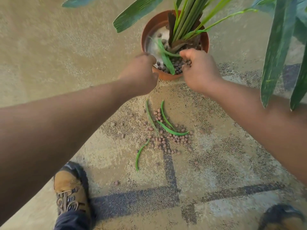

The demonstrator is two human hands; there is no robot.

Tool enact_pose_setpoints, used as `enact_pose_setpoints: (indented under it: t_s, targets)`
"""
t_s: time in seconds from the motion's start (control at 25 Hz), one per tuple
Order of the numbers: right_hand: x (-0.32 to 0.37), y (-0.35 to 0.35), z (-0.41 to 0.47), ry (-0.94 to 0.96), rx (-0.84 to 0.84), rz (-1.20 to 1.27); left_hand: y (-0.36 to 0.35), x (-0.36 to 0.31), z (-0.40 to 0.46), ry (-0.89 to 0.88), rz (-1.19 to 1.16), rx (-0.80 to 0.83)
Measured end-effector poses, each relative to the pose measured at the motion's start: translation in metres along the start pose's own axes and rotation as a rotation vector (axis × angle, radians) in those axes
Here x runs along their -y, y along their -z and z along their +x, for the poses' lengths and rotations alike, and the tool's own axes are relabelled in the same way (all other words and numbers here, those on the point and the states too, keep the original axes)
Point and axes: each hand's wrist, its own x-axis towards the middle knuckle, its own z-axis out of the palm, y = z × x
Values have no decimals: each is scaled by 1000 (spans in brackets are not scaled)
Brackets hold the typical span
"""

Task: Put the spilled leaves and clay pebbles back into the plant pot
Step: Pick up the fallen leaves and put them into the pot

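Both hands reach over the near rim of the plant pot (pixel 206 42); the left hand (pixel 141 75) is curled shut, its contents hidden; the right hand (pixel 197 68) is cupped loosely around clay pebbles (pixel 176 65) inside the pot; a leaf (pixel 166 58) lies between them; behind the hands, spilled pebbles (pixel 166 138) and spilled leaves (pixel 171 130) lie on the carpet (pixel 49 47).

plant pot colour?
Terracotta orange-brown plant pot, clearest in the head view.
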Motion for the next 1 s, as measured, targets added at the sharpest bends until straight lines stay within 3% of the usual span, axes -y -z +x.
enact_pose_setpoints:
  t_s: [0.08, 0.24, 0.4, 0.52, 0.6, 0.68, 0.84, 1.0]
  targets:
    - [-6, -7, -11, 105, -4, -168, -8, 10, -7, -87, 103, -19]
    - [-26, -22, -39, 184, -18, -321, -27, 27, -28, -100, 250, 45]
    - [-55, -49, -77, -9, -17, -199, -60, 50, -59, 14, 113, 183]
    - [-80, -60, -90, -355, 277, 83, -87, 53, -72, 274, -271, 492]
    - [-90, -66, -97, -313, 476, 61, -100, 49, -75, 423, -551, 621]
    - [-85, -74, -103, -195, 579, 27, -106, 40, -76, 451, -603, 664]
    - [-70, -113, -109, -78, 763, -210, -119, 25, -83, 463, -589, 620]
    - [-67, -113, -106, 0, 561, -345, -119, 23, -96, 554, -725, 271]
